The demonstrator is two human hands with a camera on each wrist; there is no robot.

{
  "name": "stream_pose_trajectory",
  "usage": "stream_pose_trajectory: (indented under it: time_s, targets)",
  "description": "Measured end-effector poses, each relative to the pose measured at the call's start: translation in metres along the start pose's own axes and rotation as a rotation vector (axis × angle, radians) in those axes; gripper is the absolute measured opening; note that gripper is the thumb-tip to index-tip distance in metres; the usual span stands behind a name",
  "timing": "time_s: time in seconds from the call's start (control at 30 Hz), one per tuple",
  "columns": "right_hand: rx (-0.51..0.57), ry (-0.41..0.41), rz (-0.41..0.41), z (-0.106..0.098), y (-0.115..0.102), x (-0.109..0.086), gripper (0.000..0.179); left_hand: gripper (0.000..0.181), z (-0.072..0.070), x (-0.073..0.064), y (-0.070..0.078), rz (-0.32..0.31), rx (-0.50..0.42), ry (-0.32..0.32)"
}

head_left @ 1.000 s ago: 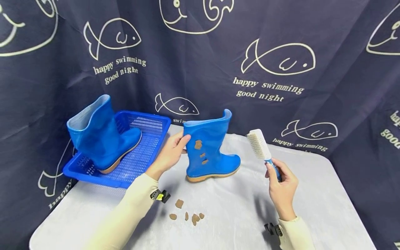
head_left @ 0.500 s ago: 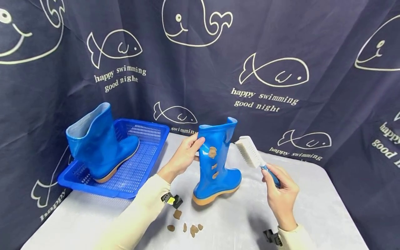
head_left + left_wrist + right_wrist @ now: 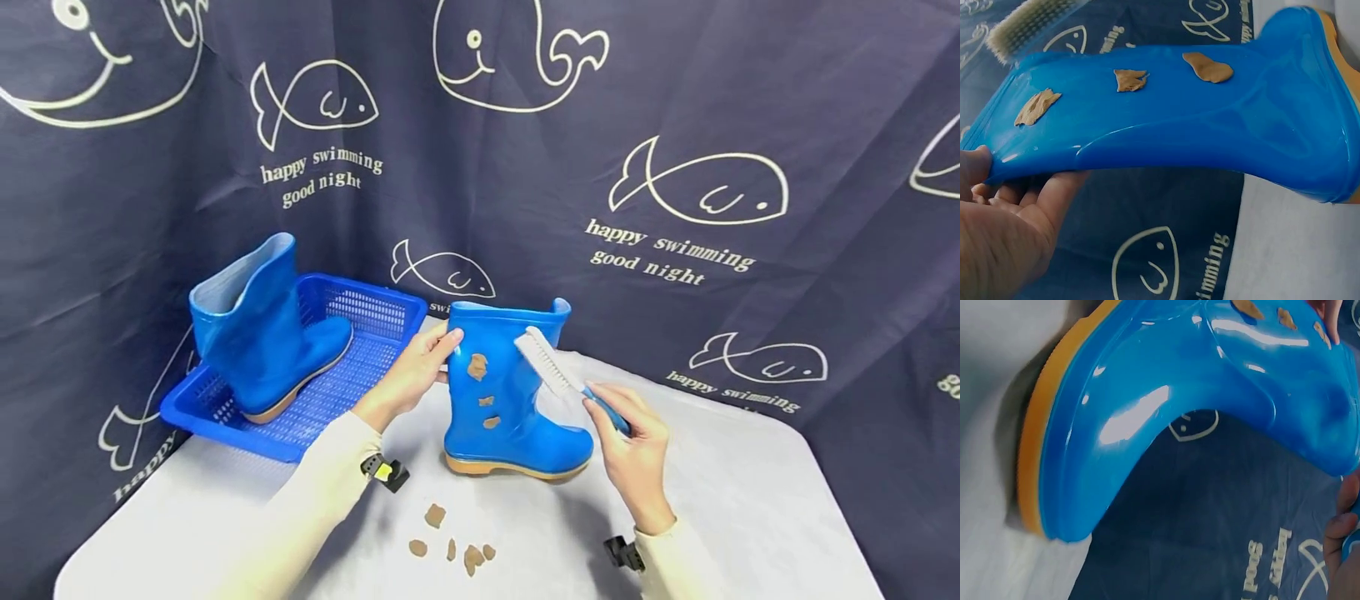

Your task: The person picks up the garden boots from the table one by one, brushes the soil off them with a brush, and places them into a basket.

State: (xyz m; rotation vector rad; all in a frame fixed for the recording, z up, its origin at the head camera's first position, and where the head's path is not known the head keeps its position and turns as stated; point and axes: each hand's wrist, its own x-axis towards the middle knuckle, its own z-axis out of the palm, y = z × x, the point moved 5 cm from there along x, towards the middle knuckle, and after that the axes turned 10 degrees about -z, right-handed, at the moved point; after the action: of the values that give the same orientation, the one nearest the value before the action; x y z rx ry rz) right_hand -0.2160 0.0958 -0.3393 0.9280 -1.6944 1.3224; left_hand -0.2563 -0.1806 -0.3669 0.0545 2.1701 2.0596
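Note:
My left hand (image 3: 412,369) grips the upper back edge of a blue rubber boot (image 3: 498,442), thumb on the outside. Three brown mud-like patches run down the boot's shaft; in the left wrist view one patch (image 3: 1209,67) lies nearest the ankle. The boot stands almost upright, toe to the right, with a tan sole. My right hand (image 3: 633,446) holds a scrub brush (image 3: 551,362) by its blue handle. The white brush head overlaps the boot's upper front in the head view, bristles facing left toward the patches. In the right wrist view the brush head is out of frame.
A second blue boot (image 3: 258,333) stands in a blue plastic basket (image 3: 360,292) at the left. Several brown flakes (image 3: 435,515) lie on the white-covered table (image 3: 720,500) in front of the boot. A dark printed curtain (image 3: 525,208) hangs behind.
The brush has moved left, from apart to overlapping the boot's front. The boot turned and came nearer, then turned back to show its side. The left hand kept its grip.

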Motion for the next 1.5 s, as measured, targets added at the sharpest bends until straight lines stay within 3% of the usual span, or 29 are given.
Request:
stream_pose_trajectory:
  time_s: [0.2, 0.4, 0.7, 0.97, 1.1, 1.2, 1.37, 1.5]
  targets:
    - [-0.046, -0.09, -0.03, 0.022, 0.003, 0.016, 0.027, 0.04, -0.008, 0.012, -0.002, -0.008, -0.043, 0.062]
    - [-0.146, -0.208, -0.094, 0.042, 0.028, 0.023, 0.025, 0.041, -0.016, 0.014, -0.005, 0.001, -0.087, 0.121]
    - [-0.152, -0.416, -0.1, 0.054, 0.043, 0.031, 0.026, 0.041, -0.029, 0.012, -0.01, 0.009, -0.097, 0.164]
    - [-0.171, -0.439, -0.156, 0.036, 0.04, 0.04, 0.034, 0.039, -0.019, 0.021, -0.006, 0.009, -0.1, 0.145]
    - [-0.159, -0.418, -0.202, 0.039, 0.036, 0.052, 0.032, 0.037, -0.018, 0.022, -0.006, 0.005, -0.096, 0.139]
    - [-0.216, -0.449, -0.214, 0.042, 0.037, 0.061, 0.032, 0.038, -0.015, 0.025, -0.004, 0.012, -0.108, 0.122]
    - [-0.265, -0.537, -0.193, 0.046, 0.041, 0.057, 0.031, 0.043, -0.017, 0.024, -0.006, -0.004, -0.114, 0.135]
    - [-0.234, -0.538, -0.204, 0.043, 0.04, 0.055, 0.029, 0.046, -0.019, 0.02, -0.008, -0.016, -0.108, 0.156]
